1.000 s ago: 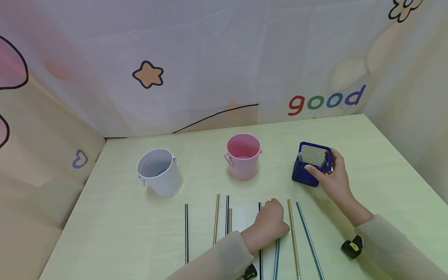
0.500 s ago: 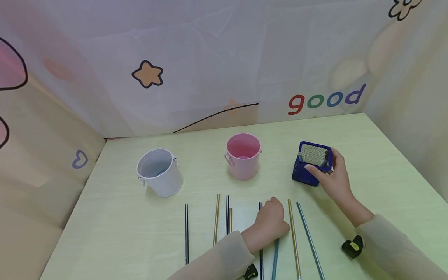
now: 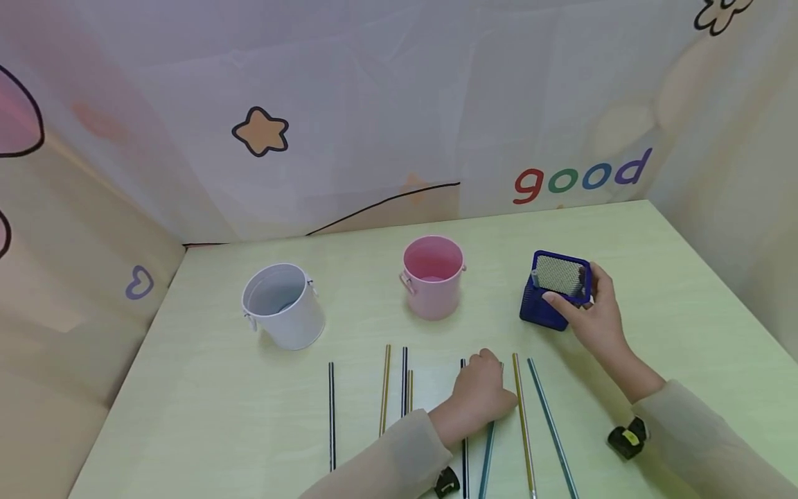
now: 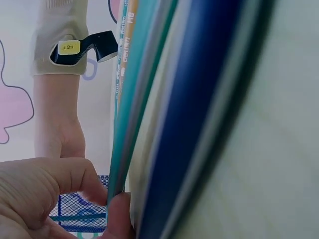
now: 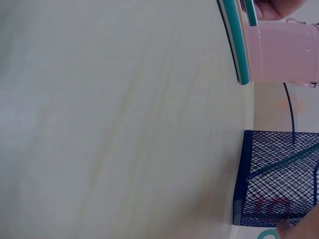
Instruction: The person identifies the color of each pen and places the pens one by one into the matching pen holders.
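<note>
My left hand (image 3: 476,394) pinches a teal pencil (image 3: 488,454) between thumb and finger, and its lower part slants toward the table's front edge. In the left wrist view the fingertips (image 4: 119,211) meet on that pencil (image 4: 127,124). My right hand (image 3: 592,315) holds a dark blue mesh pen holder (image 3: 541,305) by its rim and side, thumb at the front. Through its mesh wall (image 5: 279,194), a teal pencil (image 5: 284,163) shows inside. Close to the left hand lie a dark blue pencil (image 3: 465,464), a yellow pencil (image 3: 524,423) and another teal pencil (image 3: 551,426).
A white bucket (image 3: 291,315) stands at the left, and a pink bucket (image 3: 433,298) at the middle back. Left of the left arm lie a dark pencil (image 3: 332,416), a gold pencil (image 3: 385,388) and more pencils. Fabric walls (image 3: 374,104) border the table (image 3: 218,388).
The lower end of the teal pencil in my left hand has swung leftward, and its upper end now shows past the fingers. The left hand has shifted very slightly; the right hand stays put.
</note>
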Tool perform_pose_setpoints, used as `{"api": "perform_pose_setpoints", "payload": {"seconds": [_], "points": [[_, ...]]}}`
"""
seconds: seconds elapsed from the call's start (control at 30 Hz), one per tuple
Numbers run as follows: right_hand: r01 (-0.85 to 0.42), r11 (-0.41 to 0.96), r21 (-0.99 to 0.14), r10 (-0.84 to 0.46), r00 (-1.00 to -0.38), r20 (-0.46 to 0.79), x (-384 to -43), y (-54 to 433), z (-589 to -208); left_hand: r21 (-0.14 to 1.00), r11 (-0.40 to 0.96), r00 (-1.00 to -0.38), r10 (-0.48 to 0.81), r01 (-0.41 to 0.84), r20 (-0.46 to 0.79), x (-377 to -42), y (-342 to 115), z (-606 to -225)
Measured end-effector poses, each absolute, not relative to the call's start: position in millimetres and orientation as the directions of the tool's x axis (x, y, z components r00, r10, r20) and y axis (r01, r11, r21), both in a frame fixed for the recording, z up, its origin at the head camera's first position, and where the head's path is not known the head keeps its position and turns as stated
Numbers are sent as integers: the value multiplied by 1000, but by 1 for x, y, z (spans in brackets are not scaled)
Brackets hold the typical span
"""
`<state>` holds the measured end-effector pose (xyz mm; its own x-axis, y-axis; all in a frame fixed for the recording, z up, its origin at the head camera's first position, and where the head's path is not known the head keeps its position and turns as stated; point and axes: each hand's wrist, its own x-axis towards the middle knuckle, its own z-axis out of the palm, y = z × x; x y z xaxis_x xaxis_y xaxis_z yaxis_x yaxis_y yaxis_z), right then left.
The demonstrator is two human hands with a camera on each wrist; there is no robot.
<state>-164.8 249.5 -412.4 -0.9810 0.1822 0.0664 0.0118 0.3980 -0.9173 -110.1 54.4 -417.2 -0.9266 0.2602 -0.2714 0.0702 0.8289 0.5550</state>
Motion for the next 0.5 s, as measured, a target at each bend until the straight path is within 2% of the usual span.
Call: {"api": "perform_pose_setpoints", "payload": {"seconds": [0.5], "points": [[8, 410, -912, 184, -980, 74, -163, 248, -410, 623, 781, -913, 277, 33, -299, -112, 48, -418]]}}
